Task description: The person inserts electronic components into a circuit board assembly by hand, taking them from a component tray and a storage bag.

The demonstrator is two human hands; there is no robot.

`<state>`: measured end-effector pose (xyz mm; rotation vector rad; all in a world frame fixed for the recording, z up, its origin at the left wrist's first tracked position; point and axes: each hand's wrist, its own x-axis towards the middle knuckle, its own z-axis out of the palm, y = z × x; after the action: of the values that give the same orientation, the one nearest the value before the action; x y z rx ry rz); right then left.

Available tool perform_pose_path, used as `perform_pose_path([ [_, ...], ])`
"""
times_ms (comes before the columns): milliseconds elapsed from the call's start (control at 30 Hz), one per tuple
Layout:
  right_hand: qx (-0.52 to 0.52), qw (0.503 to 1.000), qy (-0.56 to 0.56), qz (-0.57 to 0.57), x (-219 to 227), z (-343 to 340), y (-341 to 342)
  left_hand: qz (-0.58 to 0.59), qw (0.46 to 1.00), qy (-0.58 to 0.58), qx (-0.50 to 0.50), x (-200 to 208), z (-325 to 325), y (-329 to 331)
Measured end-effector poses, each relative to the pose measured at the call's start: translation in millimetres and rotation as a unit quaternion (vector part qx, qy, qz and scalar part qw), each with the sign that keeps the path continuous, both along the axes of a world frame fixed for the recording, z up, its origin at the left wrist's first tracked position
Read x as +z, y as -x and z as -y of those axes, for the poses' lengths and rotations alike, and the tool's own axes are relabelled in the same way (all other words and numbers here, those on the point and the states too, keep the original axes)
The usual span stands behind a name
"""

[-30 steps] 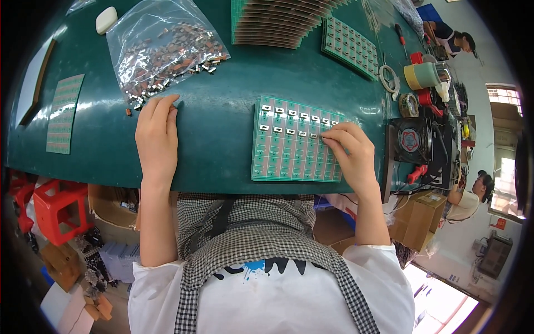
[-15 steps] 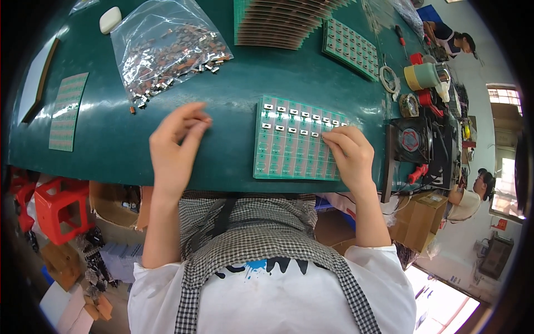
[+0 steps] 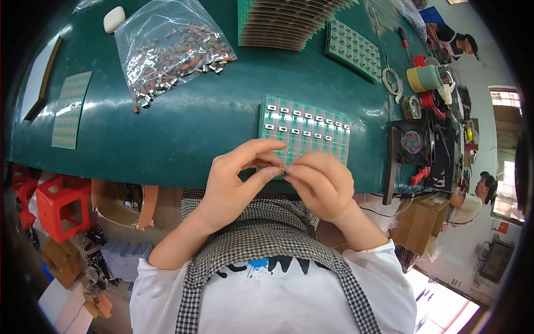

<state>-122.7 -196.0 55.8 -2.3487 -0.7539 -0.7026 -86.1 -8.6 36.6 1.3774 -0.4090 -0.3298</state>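
My left hand (image 3: pixel 236 181) and my right hand (image 3: pixel 325 181) meet over the near edge of a green circuit board panel (image 3: pixel 340 149). Between their fingertips is a small electronic component (image 3: pixel 282 168) with metal pins, its exact kind too small to tell. My right thumb and fingers pinch it from one side, and my left thumb and a finger touch it from the other. The left index finger arches above. Two rows of small white-and-black components (image 3: pixel 295 131) sit along the panel's far part. My hands hide some of the panel's near part.
A clear plastic bag (image 3: pixel 167 33) spills loose components at the back left. Stacked boards (image 3: pixel 278 25) fan out at the back, beside another populated panel (image 3: pixel 356 50). A bare panel (image 3: pixel 72 111) lies far left. A small fan (image 3: pixel 411 141), tape and tools line the right edge.
My left hand has moved right, and my right hand has drawn back from the second row toward the near edge. They now meet at one component. A component shows where my right fingers were.
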Motion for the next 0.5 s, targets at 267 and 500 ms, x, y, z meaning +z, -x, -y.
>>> perform_pose_path([
  [267, -0.15, 0.979, -0.012, -0.141, 1.8, 31.6, 6.8, 0.24, 0.928, -0.277, 0.066, 8.2, -20.7, -21.9],
  [500, -0.241, 0.93, -0.132, -0.246, -12.8, 82.7, 2.6, 0.388, 0.651, -0.577, 0.305, -32.1, -69.4, -93.6],
])
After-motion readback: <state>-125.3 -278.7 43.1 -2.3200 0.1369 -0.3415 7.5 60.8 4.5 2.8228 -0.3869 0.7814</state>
